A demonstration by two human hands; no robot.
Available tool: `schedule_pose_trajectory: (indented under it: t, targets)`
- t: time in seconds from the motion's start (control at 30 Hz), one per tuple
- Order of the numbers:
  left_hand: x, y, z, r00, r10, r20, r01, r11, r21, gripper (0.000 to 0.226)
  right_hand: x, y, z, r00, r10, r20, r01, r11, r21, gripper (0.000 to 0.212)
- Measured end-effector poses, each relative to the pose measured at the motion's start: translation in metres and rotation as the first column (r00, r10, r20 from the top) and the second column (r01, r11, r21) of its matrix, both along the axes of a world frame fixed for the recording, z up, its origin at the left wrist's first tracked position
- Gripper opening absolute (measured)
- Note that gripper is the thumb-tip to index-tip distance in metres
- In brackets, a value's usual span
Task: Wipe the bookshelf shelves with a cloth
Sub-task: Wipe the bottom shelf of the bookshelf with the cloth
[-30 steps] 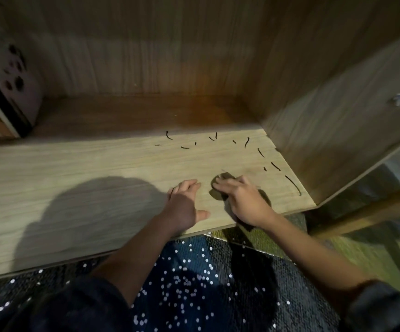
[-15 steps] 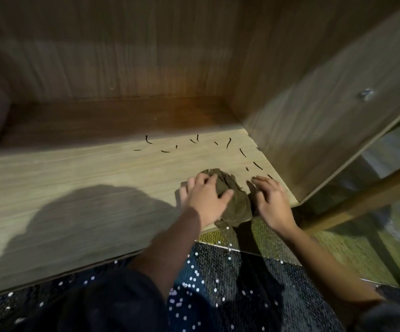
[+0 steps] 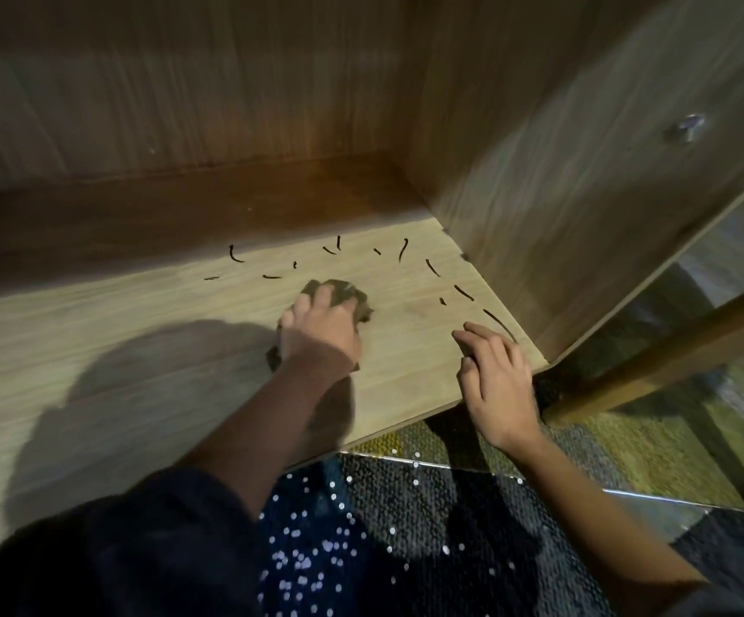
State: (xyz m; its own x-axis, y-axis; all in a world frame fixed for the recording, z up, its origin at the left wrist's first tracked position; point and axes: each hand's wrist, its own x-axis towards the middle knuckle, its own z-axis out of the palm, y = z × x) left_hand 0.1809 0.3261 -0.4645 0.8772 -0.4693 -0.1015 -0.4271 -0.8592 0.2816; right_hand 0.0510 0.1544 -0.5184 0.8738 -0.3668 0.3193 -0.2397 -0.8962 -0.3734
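Our left grip [image 3: 319, 336] curls round the crumpled cloth [image 3: 352, 296] on the shelf [image 3: 138, 349], near the side panel [image 3: 583, 193]; our right grip [image 3: 497, 376] rests flat, fingers relaxed, just beside that panel.

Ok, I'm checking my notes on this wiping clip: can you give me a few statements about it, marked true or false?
1. The left hand grips the cloth on the shelf. True.
2. The right hand also holds the cloth. False: it rests bare on the shelf near the front right corner, apart from the cloth.
3. Short dark marks lie on the shelf beyond the cloth. True.
4. The cloth is white. False: it is olive-brown.
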Motion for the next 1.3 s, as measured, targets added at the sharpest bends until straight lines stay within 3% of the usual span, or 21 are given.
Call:
schedule_pose_trajectory:
  t: [0.2, 0.3, 0.4, 0.5, 0.63, 0.8, 0.93, 1.0, 1.1, 1.17, 1.23, 1.3]
  targets:
    - [-0.051, -0.011, -0.003, 0.944, -0.329, -0.027, 0.326, 0.942, -0.079, 0.050, -0.001, -0.002, -0.001, 1.000, 0.010, 0.006, -0.010, 1.000, -0.009, 0.045]
    - [-0.044, 0.032, -0.007, 0.959, -0.284, 0.002, 0.281, 0.949, -0.144, 0.046, -0.001, -0.001, -0.001, 1.000, 0.005, 0.018, -0.005, 1.000, -0.018, 0.046]
    - [-0.004, 0.043, -0.004, 0.992, -0.122, 0.032, 0.123, 0.992, -0.025, 0.050, -0.001, 0.000, -0.003, 1.000, 0.003, 0.020, -0.002, 1.000, -0.017, 0.046]
    - [0.011, 0.004, -0.001, 0.999, -0.044, 0.011, 0.044, 0.999, -0.011, 0.051, 0.000, 0.000, -0.004, 0.999, -0.002, 0.035, 0.003, 1.000, -0.023, 0.044]
    - [-0.019, -0.037, -0.006, 0.985, -0.171, -0.008, 0.170, 0.983, -0.065, 0.049, 0.000, -0.001, -0.006, 0.999, -0.004, 0.040, 0.006, 0.999, -0.033, 0.044]
    - [-0.064, -0.005, -0.001, 0.933, -0.358, -0.024, 0.357, 0.932, -0.057, 0.049, -0.002, -0.001, 0.000, 1.000, 0.013, -0.009, -0.013, 1.000, 0.000, 0.049]
    - [-0.073, 0.048, 0.008, 0.828, -0.450, -0.334, 0.410, 0.893, -0.187, 0.032, -0.002, -0.004, 0.010, 0.992, 0.066, -0.106, -0.060, 0.997, 0.057, 0.042]
    - [-0.059, 0.068, 0.025, 0.825, -0.434, -0.361, 0.389, 0.900, -0.194, 0.025, -0.006, -0.003, 0.026, 0.978, 0.121, -0.171, -0.097, 0.986, 0.138, 0.038]
    - [-0.026, 0.075, 0.041, 0.950, -0.299, -0.092, 0.267, 0.928, -0.260, 0.032, -0.029, 0.011, 0.047, 0.973, 0.130, -0.191, -0.101, 0.983, 0.152, 0.041]
    - [-0.013, 0.069, 0.035, 0.993, -0.118, -0.003, 0.111, 0.944, -0.310, 0.036, -0.045, 0.021, 0.051, 0.971, 0.101, -0.216, -0.067, 0.985, 0.160, 0.044]
    - [-0.018, 0.056, 0.020, 0.997, -0.063, -0.048, 0.050, 0.969, -0.244, 0.043, -0.060, 0.025, 0.051, 0.956, 0.071, -0.284, -0.031, 0.989, 0.145, 0.048]
    - [-0.035, 0.041, 0.004, 0.993, -0.112, -0.048, 0.106, 0.988, -0.112, 0.046, -0.072, 0.019, 0.055, 0.930, 0.038, -0.366, -0.009, 0.997, 0.081, 0.051]
